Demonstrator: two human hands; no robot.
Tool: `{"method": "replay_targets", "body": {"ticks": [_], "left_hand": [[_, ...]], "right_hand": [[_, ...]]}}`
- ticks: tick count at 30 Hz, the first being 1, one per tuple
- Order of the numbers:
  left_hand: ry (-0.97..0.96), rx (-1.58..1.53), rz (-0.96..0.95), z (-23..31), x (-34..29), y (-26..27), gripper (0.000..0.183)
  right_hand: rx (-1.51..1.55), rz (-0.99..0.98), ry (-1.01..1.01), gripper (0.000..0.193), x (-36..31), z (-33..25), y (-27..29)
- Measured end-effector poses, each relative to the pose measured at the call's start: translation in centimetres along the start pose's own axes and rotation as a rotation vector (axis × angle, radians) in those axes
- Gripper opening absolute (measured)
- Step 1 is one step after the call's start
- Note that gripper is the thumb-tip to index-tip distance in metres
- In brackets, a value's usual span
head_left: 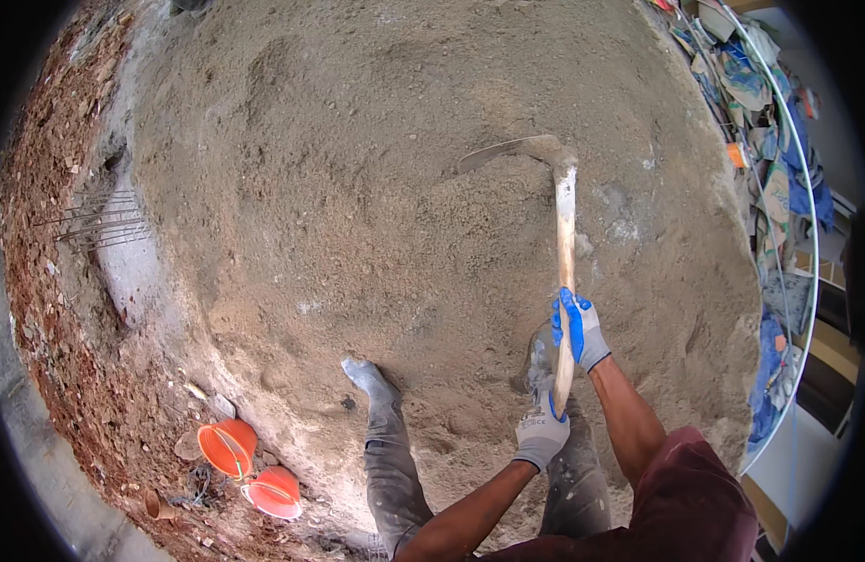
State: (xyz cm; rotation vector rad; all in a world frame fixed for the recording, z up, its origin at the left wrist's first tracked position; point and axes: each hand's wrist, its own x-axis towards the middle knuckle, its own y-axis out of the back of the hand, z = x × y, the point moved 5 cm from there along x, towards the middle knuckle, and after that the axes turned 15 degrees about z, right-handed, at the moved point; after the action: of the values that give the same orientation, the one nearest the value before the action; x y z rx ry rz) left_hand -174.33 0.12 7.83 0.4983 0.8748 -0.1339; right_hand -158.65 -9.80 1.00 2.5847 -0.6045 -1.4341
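Observation:
Both my hands grip a hoe (565, 225) with a pale wooden handle and a curved metal blade. My left hand (543, 433), in a grey glove with blue on the fingers, is closed around the handle's near end. Higher up the shaft, my right hand (580, 328) is closed in a matching glove. The hoe's blade (507, 150) points left and rests on or just above a broad spread of grey-brown sandy material (358, 187). My feet stand in that material, and the right one is partly hidden behind the handle and my hand.
Two orange buckets (228, 446) lie at the lower left beside reddish rubble (49, 309). Thin metal rods (105, 220) stick out at the left edge. Crumpled sacks (746, 84) are heaped along the right side, near a curved white line (812, 234).

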Motion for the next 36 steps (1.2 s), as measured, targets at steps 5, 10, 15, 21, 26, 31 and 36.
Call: {"method": "replay_targets", "body": {"ticks": [5, 10, 15, 21, 26, 31, 36], "left_hand": [[-0.243, 0.179, 0.067, -2.2, -0.6, 1.6, 0.042], [-0.211, 0.228, 0.144, -8.5, -10.0, 7.4, 0.028], [0.08, 0.397, 0.178, -13.9, -17.0, 7.1, 0.029], [-0.002, 0.339, 0.306, -10.9, -6.8, 2.1, 0.026], [-0.089, 0.182, 0.431, -4.2, 2.8, -0.9, 0.028], [-0.307, 0.304, 0.534, 13.7, 20.0, 6.1, 0.033], [-0.541, 0.414, 0.467, 27.4, 27.2, 5.6, 0.032]], "right_hand": [[0.371, 0.11, -0.073, 0.029, -3.2, 0.8, 4.1], [0.545, 0.043, -0.407, 0.018, -13.4, 7.5, 2.3], [0.284, 0.038, -0.675, 0.021, -17.5, 15.6, -0.3], [0.259, 0.005, -0.514, 0.026, -6.2, 10.9, -2.3], [0.238, -0.066, -0.308, 0.027, 2.4, 2.3, -2.1], [0.406, -0.101, 0.044, 0.038, 13.6, -18.7, -5.9], [0.445, -0.166, 0.252, 0.032, 22.0, -30.9, -1.9]]}}
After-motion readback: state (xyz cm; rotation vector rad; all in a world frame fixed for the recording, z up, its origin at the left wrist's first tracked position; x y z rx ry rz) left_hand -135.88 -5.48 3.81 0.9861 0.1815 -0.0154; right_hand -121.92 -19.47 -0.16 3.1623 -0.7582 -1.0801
